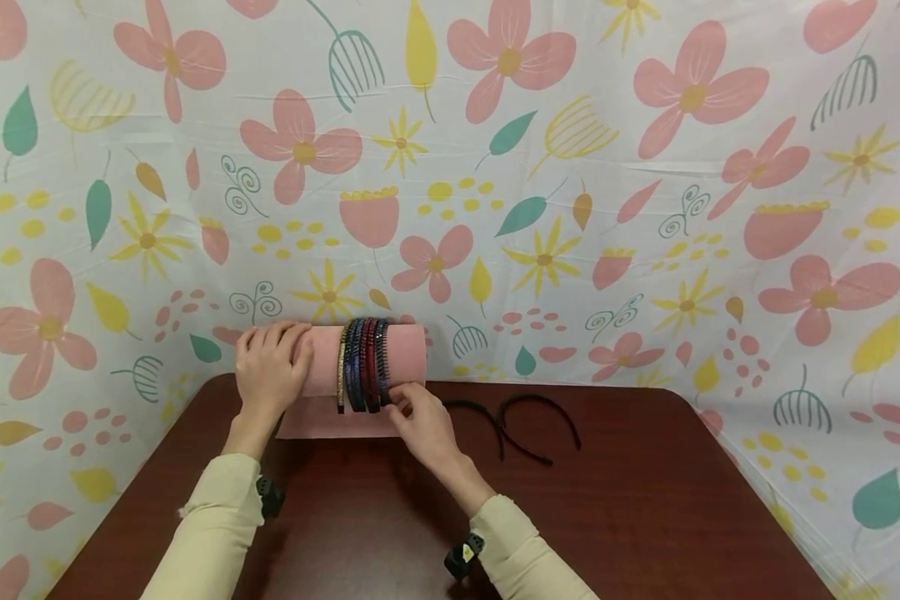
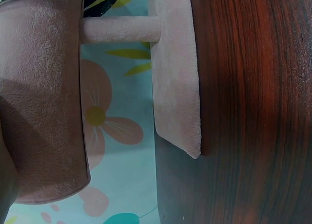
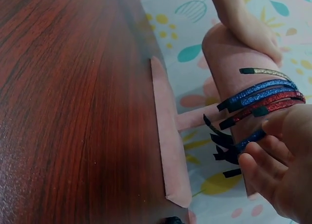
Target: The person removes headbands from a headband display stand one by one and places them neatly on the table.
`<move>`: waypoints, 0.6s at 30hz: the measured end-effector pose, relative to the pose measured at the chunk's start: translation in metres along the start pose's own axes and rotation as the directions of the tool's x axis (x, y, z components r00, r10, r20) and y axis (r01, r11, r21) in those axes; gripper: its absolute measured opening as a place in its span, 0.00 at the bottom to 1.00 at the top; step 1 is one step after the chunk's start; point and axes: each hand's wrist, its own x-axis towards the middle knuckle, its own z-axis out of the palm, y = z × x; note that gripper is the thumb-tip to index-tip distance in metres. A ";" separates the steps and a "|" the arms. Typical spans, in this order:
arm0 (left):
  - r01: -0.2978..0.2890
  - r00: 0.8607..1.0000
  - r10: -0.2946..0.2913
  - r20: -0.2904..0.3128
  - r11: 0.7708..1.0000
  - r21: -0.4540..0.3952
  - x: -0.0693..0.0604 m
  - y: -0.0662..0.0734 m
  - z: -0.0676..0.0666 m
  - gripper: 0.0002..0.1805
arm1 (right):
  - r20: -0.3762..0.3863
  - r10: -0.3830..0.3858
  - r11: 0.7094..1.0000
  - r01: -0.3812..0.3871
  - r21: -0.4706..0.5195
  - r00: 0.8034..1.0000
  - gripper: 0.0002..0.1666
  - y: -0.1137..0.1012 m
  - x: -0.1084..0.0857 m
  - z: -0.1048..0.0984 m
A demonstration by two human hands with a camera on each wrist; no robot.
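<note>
A pink plush headband stand has a horizontal roll (image 1: 407,354), a thin post (image 2: 122,29) and a flat base (image 2: 175,77). Over the left end of the roll, my left hand (image 1: 270,367) curls its fingers and grips it. Several glittery headbands circle the roll's middle: a gold one (image 3: 265,71), blue ones (image 3: 258,90) and red ones (image 3: 278,104). At the right side of this group, my right hand (image 1: 427,425) pinches the lower end of a blue headband (image 3: 253,136) between thumb and fingers.
Two black headbands (image 1: 540,400) lie on the dark wooden table (image 1: 570,517), right of the stand. Behind the table hangs a floral-patterned cloth (image 1: 450,208).
</note>
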 end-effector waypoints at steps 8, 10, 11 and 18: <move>0.005 1.000 -0.005 0.023 1.000 0.001 0.000 0.001 -0.003 0.21 | -0.059 -0.027 0.999 0.025 -0.028 0.998 0.07 0.003 0.000 -0.005; 0.007 1.000 -0.007 0.015 1.000 -0.004 0.000 0.001 -0.003 0.21 | -0.067 -0.032 0.999 0.030 -0.027 0.997 0.06 0.005 0.000 -0.007; 0.006 1.000 -0.006 0.014 1.000 -0.003 0.000 0.001 -0.003 0.20 | -0.069 -0.036 0.999 0.034 -0.027 0.997 0.07 0.007 0.000 -0.007; 0.001 1.000 -0.001 0.021 1.000 0.008 0.000 0.002 -0.003 0.21 | -0.077 -0.052 0.998 0.050 -0.032 0.996 0.08 0.013 -0.001 -0.017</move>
